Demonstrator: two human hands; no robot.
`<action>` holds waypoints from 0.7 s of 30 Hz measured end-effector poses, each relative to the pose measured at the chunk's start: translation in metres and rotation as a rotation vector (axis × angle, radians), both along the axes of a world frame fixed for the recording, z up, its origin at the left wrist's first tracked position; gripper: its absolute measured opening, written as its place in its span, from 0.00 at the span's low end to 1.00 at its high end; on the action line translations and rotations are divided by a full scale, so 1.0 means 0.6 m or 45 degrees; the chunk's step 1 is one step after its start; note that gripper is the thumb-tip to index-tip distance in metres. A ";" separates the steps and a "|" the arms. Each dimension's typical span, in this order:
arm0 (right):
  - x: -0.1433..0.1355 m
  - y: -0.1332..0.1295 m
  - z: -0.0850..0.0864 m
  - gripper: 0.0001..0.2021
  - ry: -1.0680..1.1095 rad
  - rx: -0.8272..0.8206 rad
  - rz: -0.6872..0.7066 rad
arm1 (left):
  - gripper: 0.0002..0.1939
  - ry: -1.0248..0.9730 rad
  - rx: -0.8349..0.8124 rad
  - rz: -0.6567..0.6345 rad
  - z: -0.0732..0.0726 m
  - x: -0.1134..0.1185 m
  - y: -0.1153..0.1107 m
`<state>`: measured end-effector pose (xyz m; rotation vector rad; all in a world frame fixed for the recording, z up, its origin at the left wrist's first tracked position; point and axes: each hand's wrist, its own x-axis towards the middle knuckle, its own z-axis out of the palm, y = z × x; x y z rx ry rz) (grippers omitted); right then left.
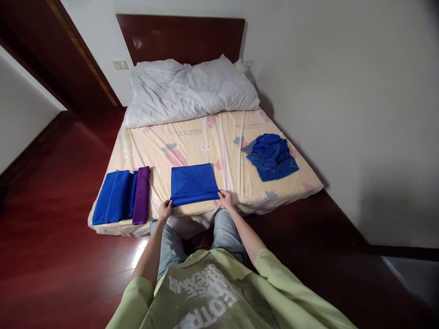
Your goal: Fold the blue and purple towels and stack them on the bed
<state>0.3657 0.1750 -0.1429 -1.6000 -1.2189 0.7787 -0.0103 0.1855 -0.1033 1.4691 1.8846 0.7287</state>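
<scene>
A blue towel (192,180) lies flat on the bed in front of me, its near edge turned over into a narrow strip. My left hand (165,209) pinches the left end of that strip. At the right end, my right hand (225,199) grips the fold between thumb and fingers. Off to the left lie folded blue towels (113,196), side by side, with a folded purple towel (141,195) along their right side. A crumpled heap of blue cloths (270,153) rests on the right part of the bed, one corner showing a green edge.
The bed has a cream sheet (157,146) printed with carrots and rabbits. A bunched white quilt (188,91) lies against the dark wooden headboard (181,39). Walls stand behind and to the right, and a reddish wooden floor (51,228) surrounds the bed.
</scene>
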 end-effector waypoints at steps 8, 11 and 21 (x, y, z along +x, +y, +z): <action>0.004 -0.010 -0.003 0.20 0.001 -0.004 0.014 | 0.20 -0.007 0.013 -0.006 -0.003 0.000 -0.011; 0.003 -0.010 -0.004 0.21 -0.006 -0.010 0.009 | 0.20 0.001 0.019 -0.004 -0.002 0.002 -0.014; 0.002 -0.011 -0.006 0.22 -0.002 0.017 -0.001 | 0.21 0.024 0.046 0.003 -0.002 0.005 -0.018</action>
